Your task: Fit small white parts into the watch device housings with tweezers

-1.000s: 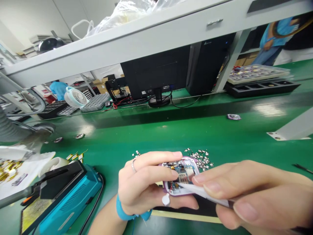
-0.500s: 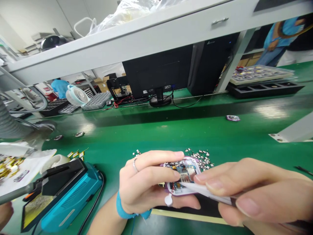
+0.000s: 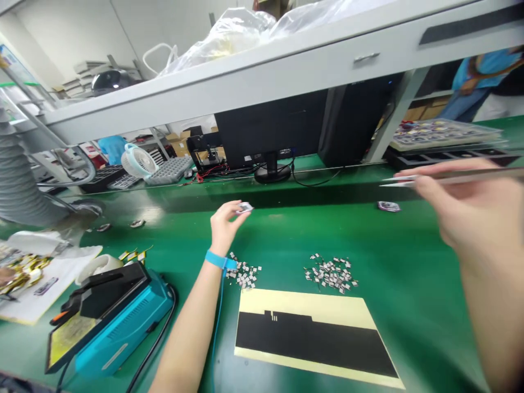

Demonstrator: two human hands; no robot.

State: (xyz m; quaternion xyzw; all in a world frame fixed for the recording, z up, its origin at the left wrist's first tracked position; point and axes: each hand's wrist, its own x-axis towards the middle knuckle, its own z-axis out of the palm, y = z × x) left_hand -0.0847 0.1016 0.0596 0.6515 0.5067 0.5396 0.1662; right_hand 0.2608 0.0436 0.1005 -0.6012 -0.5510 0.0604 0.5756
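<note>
Unit in hand: small pale-rimmed device [image 3: 245, 207] with a darker middle, too small here to read its parts; it sits at the left fingertips over the far half of the green bench [image 3: 282, 240], touching or above it I cannot tell.
Left grip: left hand [image 3: 224, 221] pinching the device between thumb and fingers.
Left arm: stretched forward from the lower edge, blue wristband [image 3: 221, 260] at the wrist, cord trailing down.
Right grip: right hand [image 3: 475, 202] closed round tweezers [image 3: 470, 175], their two white tips slightly apart and pointing left.
Right arm: raised at the right edge, blurred, near a second device [image 3: 388, 206] on the bench.
Near side: black-banded yellow sheet [image 3: 303, 338], with left chip pile [image 3: 245, 275] and right chip pile [image 3: 332, 274] just beyond.
Room: green surface between the piles and between both hands.
Far edge: monitor [image 3: 272, 128] standing beneath the grey shelf [image 3: 262, 82].
Left edge: teal machine [image 3: 123, 327], well apart from the device.
</note>
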